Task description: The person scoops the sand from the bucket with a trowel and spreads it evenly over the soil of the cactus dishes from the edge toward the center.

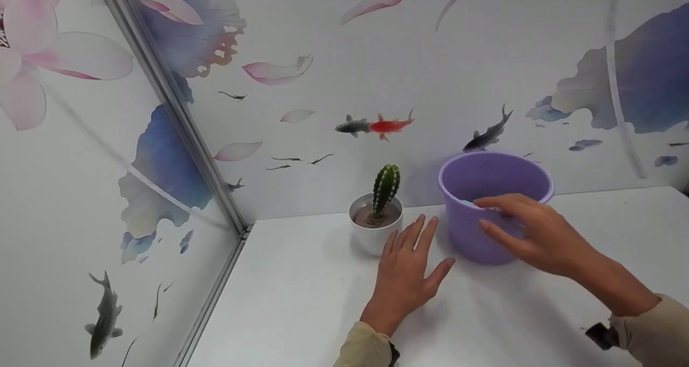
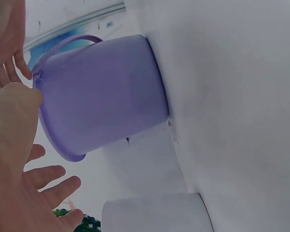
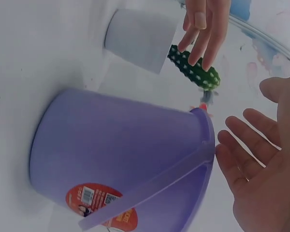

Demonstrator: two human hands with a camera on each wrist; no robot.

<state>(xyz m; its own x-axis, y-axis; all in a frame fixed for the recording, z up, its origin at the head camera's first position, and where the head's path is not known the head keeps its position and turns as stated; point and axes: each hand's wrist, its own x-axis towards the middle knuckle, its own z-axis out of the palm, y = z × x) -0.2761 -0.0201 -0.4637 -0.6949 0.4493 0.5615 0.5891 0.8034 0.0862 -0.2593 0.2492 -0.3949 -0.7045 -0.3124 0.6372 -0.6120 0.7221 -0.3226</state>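
A purple bucket (image 1: 468, 238) stands upright near the wall, its handle (image 3: 150, 186) hanging down the side. My right hand (image 1: 538, 235) hovers at the bucket's rim with fingers extended and spread, holding nothing visible. A small light-blue patch shows just inside the rim by the fingertips; its kind is unclear. To the left sits a white pot (image 1: 371, 239) with a green cactus (image 1: 386, 189) in it. In front of the pot is my left hand (image 1: 403, 273), fingers loosely straight and nothing in its grasp. In the right wrist view its fingers overlap the cactus; contact cannot be told.
The white table (image 1: 285, 291) meets a printed wall (image 1: 301, 184) behind the pot and bucket. A metal-edged side panel (image 1: 215, 281) borders the table on the left. A red-orange label (image 3: 77, 198) is stuck on the bucket.
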